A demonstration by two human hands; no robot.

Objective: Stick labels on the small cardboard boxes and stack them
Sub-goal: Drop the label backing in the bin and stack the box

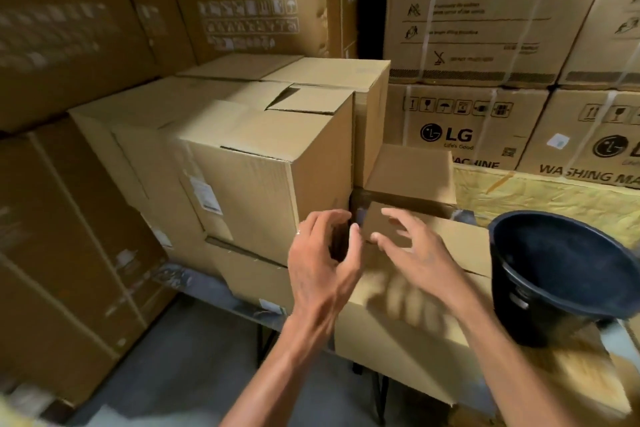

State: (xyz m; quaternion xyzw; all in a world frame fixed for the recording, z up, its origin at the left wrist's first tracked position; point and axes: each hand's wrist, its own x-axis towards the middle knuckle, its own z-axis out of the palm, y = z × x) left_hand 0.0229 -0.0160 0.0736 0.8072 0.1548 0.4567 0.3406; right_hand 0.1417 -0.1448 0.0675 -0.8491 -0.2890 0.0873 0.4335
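Both forearms reach in from below. Left hand (320,253) has fingers loosely curled, holding nothing, just beside the left edge of a small cardboard box (381,225). Right hand (412,246) has spread, relaxed fingers, its thumb touching the box's front; no firm hold seen. The box is plain brown and unprinted, with no label showing; it sits on a larger carton (408,315), against a stacked box (263,163). Black bucket (561,270) to the right.
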